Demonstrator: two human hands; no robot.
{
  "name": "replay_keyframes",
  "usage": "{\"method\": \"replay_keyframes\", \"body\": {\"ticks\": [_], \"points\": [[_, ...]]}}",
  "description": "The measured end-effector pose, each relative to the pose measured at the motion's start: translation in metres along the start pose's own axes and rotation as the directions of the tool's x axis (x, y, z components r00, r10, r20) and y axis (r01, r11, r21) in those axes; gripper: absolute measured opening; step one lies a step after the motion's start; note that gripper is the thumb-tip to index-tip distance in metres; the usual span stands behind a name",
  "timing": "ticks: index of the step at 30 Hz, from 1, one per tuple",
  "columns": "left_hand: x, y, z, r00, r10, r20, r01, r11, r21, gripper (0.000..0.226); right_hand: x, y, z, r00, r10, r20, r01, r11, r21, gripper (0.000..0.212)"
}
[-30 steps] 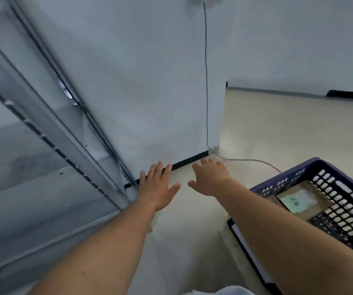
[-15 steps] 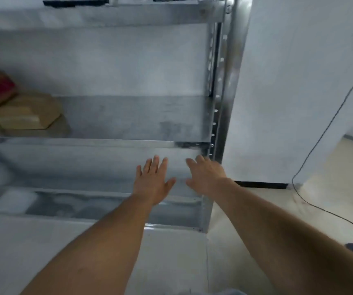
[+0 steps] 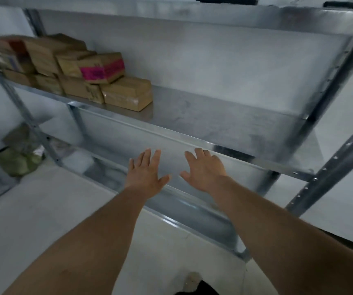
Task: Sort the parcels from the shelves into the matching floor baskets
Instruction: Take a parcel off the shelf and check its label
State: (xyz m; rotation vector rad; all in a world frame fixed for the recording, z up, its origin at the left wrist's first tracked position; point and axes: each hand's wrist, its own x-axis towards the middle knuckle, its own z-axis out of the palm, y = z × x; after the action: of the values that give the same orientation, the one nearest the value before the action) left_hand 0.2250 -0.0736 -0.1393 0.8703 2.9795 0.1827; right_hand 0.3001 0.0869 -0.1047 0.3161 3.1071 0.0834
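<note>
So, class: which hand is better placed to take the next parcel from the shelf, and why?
Probably the left hand. Open and empty, it is on the side of the parcels, stacked at the left end of the shelf; the right hand, also open, sits further from them.

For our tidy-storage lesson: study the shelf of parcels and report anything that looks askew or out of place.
The pink-taped parcel lies askew atop the brown parcels at the left end of the middle shelf. Nothing looks damaged or spilled.

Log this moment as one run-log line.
left hand: open, empty | right hand: open, empty | brown cardboard parcels: stacked at left end of grey metal shelf, untouched
</note>
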Motion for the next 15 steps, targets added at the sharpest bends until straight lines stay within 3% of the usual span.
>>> {"method": "replay_keyframes", "body": {"ticks": [8, 15], "points": [[0.040, -0.090, -0.008, 0.987, -0.158, -0.007, 0.158, 0.987, 0.007, 0.082, 0.104, -0.063, 0.003, 0.991, -0.136, 0.004, 0.136, 0.990, 0.028, 0.064], [0.128, -0.160, -0.045, 0.976, -0.210, -0.050, 0.212, 0.977, 0.030, 0.082, 0.221, -0.088, -0.019, 0.983, -0.185, -0.011, 0.186, 0.981, 0.052, 0.061]]}}
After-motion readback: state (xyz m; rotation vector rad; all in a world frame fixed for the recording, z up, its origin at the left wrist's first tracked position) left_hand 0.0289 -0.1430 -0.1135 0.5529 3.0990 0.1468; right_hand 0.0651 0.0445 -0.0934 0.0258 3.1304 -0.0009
